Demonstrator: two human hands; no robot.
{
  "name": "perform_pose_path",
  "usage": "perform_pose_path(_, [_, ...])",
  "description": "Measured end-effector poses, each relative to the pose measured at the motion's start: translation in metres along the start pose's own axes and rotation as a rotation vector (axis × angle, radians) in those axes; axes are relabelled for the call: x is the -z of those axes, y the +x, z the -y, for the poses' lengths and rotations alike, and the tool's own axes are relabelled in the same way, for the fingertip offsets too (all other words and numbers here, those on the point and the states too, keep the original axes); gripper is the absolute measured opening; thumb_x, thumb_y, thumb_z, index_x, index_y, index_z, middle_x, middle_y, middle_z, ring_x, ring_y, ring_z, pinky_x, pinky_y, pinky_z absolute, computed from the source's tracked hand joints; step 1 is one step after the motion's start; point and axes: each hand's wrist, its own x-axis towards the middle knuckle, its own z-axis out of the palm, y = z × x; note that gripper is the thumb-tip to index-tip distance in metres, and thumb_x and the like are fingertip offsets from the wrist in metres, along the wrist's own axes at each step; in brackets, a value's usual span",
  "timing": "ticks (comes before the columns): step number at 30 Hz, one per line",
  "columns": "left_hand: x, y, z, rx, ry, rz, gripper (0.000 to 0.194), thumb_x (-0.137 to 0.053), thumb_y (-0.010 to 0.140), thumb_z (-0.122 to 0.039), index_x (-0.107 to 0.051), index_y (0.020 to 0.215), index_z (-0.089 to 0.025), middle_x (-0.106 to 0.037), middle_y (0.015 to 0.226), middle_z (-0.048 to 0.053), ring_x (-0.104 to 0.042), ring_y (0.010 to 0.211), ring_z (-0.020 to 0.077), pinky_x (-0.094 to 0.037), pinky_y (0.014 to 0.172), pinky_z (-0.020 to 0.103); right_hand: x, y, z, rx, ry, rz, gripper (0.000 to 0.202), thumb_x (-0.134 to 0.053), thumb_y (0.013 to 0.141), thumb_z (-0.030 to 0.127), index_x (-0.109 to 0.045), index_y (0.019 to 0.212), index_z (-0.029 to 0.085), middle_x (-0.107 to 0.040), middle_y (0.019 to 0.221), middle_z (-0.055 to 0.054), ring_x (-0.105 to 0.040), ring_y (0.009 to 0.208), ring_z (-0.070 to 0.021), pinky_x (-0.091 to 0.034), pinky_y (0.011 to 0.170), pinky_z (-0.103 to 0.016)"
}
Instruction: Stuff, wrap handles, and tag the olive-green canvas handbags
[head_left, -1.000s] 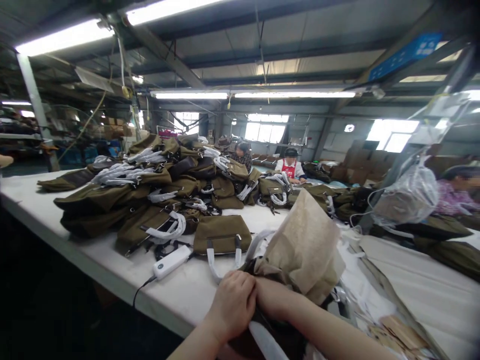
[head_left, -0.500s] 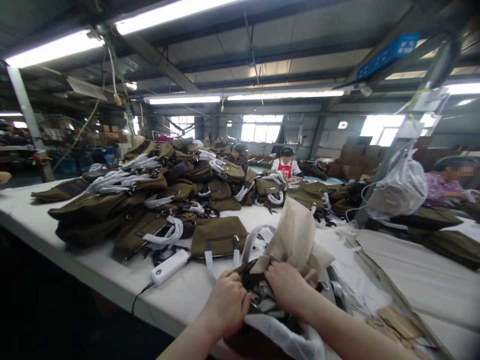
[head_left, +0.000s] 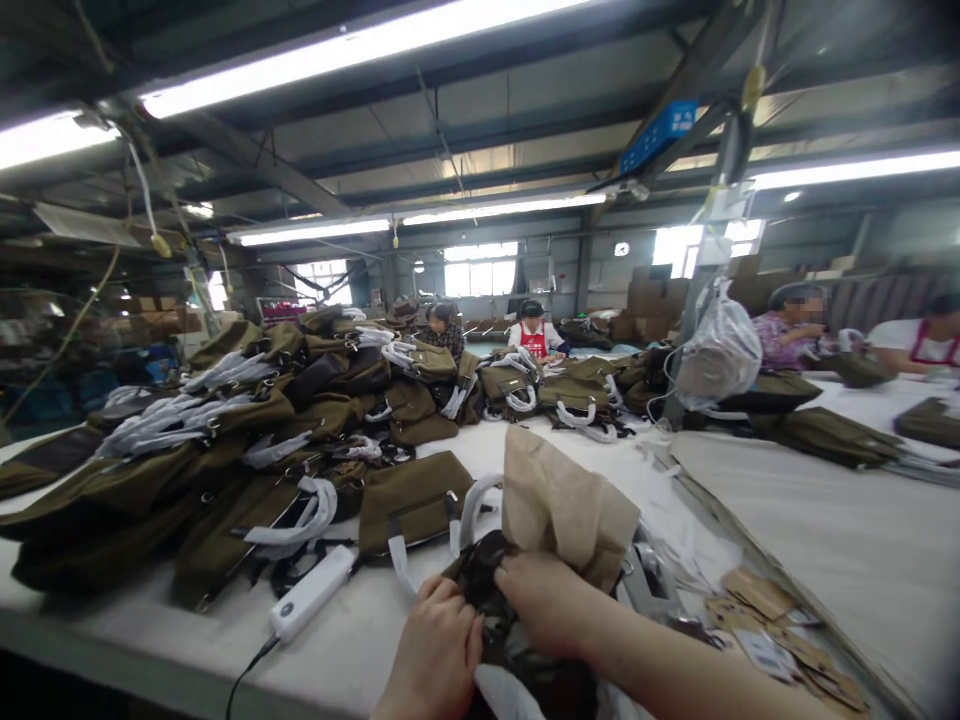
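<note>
An olive bag with a dark patterned lining (head_left: 517, 640) stands open at the table's front edge. My left hand (head_left: 439, 640) is closed on the bag's near left rim, thumb toward the opening. My right hand (head_left: 540, 600) reaches into the mouth of the bag, its fingers curled and partly hidden; what they hold I cannot make out. Crumpled beige paper (head_left: 562, 500) rises behind my right hand. White-wrapped handles (head_left: 506, 695) show at the bag's near side. Just behind lies another olive bag (head_left: 412, 500) with wrapped handles.
A big pile of olive bags (head_left: 247, 420) covers the left. A white power strip (head_left: 313, 592) with a cable lies front left. At right are brown tags (head_left: 795, 640), a grey metal device (head_left: 649, 575) and a post with a plastic-wrapped bundle (head_left: 720, 350). Several people sit farther back.
The view has turned to the right, so the pile and power strip sit farther left. My right hand has gone deeper into the bag, and the beige paper leans lower.
</note>
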Motion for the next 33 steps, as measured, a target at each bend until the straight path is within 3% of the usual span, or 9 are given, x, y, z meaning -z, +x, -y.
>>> perform_pose_path(4, [-0.004,0.0,0.001,-0.005,0.002,0.021,0.033,-0.041,0.092,-0.015,-0.064,0.069,-0.02,-0.069,0.073,0.003,-0.061,0.084,0.0228,-0.045,0.09,0.047,0.005,-0.009,0.002,-0.09,-0.096,-0.038,0.031,-0.048,0.085,0.025,-0.07,0.105,0.014,-0.072,0.106,-0.016,-0.066,0.101,-0.03,-0.051,0.088,-0.041])
perform_pose_path(9, [0.003,0.004,-0.004,0.021,0.032,0.074,0.033,-0.041,0.092,-0.016,-0.064,0.069,-0.019,-0.069,0.075,0.005,-0.062,0.087,0.0239,-0.044,0.093,0.048,-0.011,-0.014,-0.011,-0.28,-0.095,0.094,0.037,-0.05,0.087,0.034,-0.077,0.08,0.008,-0.075,0.079,-0.021,-0.071,0.073,-0.0324,-0.053,0.066,-0.039])
perform_pose_path(12, [0.021,0.011,-0.007,0.062,0.032,0.129,0.032,-0.044,0.092,-0.018,-0.065,0.067,-0.018,-0.07,0.075,0.006,-0.063,0.087,0.0251,-0.045,0.091,0.048,0.005,-0.026,-0.008,-0.22,-0.055,0.029,0.031,-0.055,0.086,0.036,-0.076,0.088,0.013,-0.075,0.089,-0.015,-0.07,0.081,-0.0289,-0.053,0.07,-0.035])
perform_pose_path(15, [0.043,0.024,-0.014,0.074,-0.061,0.158,0.018,-0.053,0.088,-0.022,-0.067,0.078,-0.02,-0.071,0.084,0.005,-0.063,0.087,0.0248,-0.047,0.087,0.045,0.037,-0.05,-0.01,-0.09,0.027,-0.284,0.023,-0.049,0.092,0.031,-0.07,0.089,0.021,-0.072,0.093,-0.006,-0.066,0.089,-0.0207,-0.05,0.081,-0.03])
perform_pose_path(18, [0.053,0.048,-0.025,0.011,-0.186,0.198,0.012,-0.057,0.085,-0.026,-0.068,0.089,-0.023,-0.071,0.097,0.004,-0.065,0.093,0.0242,-0.05,0.087,0.041,0.06,-0.075,-0.036,-0.12,0.047,-0.851,0.018,-0.049,0.093,0.029,-0.064,0.097,0.022,-0.067,0.102,-0.009,-0.062,0.098,-0.0208,-0.048,0.09,-0.034])
perform_pose_path(21, [0.04,0.077,-0.033,-0.029,-0.285,0.219,0.044,-0.069,0.073,-0.029,-0.063,0.117,-0.024,-0.058,0.133,0.011,-0.06,0.116,0.0305,-0.048,0.099,0.043,0.058,-0.088,-0.085,-0.357,0.08,-1.186,0.042,-0.059,0.084,0.046,-0.056,0.115,0.018,-0.061,0.118,-0.016,-0.057,0.113,-0.0292,-0.045,0.101,-0.047])
perform_pose_path(25, [0.007,0.102,-0.046,-0.148,-0.397,0.282,0.101,-0.081,0.055,-0.03,-0.037,0.146,-0.028,-0.031,0.157,0.014,-0.044,0.135,0.0388,-0.04,0.109,0.05,0.03,-0.092,-0.14,-0.696,0.498,-0.986,0.085,-0.059,0.072,0.067,-0.042,0.134,0.011,-0.056,0.129,-0.023,-0.058,0.117,-0.0358,-0.05,0.097,-0.053])
perform_pose_path(29, [-0.016,0.098,-0.065,-0.295,-0.356,0.221,0.083,-0.072,0.062,-0.027,-0.046,0.14,-0.023,-0.048,0.147,0.014,-0.045,0.133,0.0384,-0.035,0.112,0.054,0.015,-0.085,-0.126,-0.57,0.525,-0.753,0.085,-0.063,0.073,0.056,-0.035,0.143,0.016,-0.054,0.138,-0.019,-0.053,0.127,-0.0342,-0.042,0.108,-0.054])
perform_pose_path(33, [-0.024,0.093,-0.073,-0.371,-0.348,0.276,0.06,-0.064,0.065,-0.022,-0.06,0.125,-0.015,-0.064,0.129,0.017,-0.055,0.123,0.0362,-0.04,0.109,0.049,0.011,-0.072,-0.078,-0.305,0.37,-0.663,0.062,-0.052,0.079,0.02,-0.044,0.141,0.02,-0.057,0.139,-0.012,-0.053,0.129,-0.0263,-0.042,0.111,-0.049])
